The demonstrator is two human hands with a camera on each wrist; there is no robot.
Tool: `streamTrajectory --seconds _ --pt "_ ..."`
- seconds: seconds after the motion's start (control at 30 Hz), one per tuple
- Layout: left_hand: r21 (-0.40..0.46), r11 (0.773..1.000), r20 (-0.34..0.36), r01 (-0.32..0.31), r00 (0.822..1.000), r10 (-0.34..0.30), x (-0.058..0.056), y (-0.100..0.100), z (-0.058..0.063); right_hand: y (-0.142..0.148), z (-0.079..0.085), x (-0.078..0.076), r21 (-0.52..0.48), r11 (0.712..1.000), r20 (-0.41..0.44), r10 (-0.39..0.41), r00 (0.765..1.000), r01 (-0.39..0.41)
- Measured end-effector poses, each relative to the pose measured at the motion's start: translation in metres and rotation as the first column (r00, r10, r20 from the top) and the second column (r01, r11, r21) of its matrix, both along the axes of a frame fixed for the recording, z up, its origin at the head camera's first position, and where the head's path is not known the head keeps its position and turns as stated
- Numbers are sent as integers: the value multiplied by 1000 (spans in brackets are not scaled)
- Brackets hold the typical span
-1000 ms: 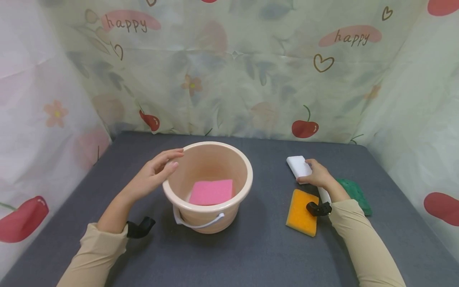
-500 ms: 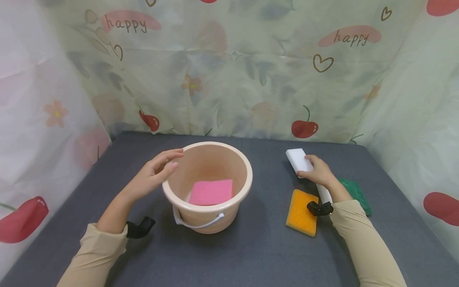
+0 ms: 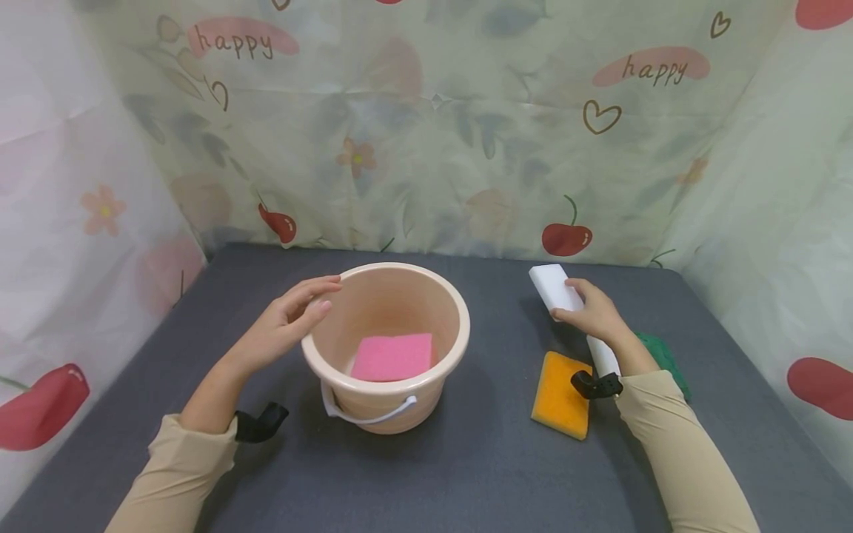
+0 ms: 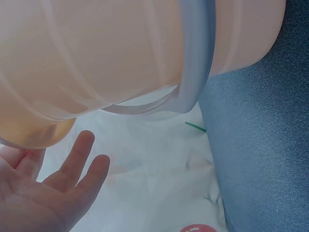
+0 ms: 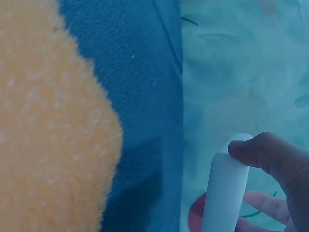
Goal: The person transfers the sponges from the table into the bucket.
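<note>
My right hand pinches a white sponge, thumb on one edge and fingers on the other. In the right wrist view this sponge stands on end with the thumb near its top. Above the table it tilts away, its shadow below. My left hand is at the left rim of a peach bucket, with fingers relaxed and their tips at the rim. Inside the bucket lies a pink sponge. The left wrist view shows the bucket wall beside loosely spread fingers.
An orange sponge lies on the grey table, left of the right wrist. A second white piece and a green sponge are partly hidden by the right forearm. The bucket's handle hangs down in front. Printed curtains enclose the table.
My right hand has lifted the white sponge and moved it slightly away from the body. The left hand, bucket and pink sponge stay where they were.
</note>
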State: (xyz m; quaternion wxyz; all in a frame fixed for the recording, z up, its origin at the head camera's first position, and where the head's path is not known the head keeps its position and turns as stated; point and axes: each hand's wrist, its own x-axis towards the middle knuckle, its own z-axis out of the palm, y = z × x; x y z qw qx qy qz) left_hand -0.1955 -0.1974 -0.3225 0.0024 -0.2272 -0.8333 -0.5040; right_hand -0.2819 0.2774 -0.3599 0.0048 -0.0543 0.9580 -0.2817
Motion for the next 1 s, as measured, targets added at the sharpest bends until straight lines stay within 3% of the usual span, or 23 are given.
streamTrajectory --seconds 1.0 --pt "2 1000 -9 5 1000 -5 -1 0 0 -26 50 27 -38 996 -96 78 992 -82"
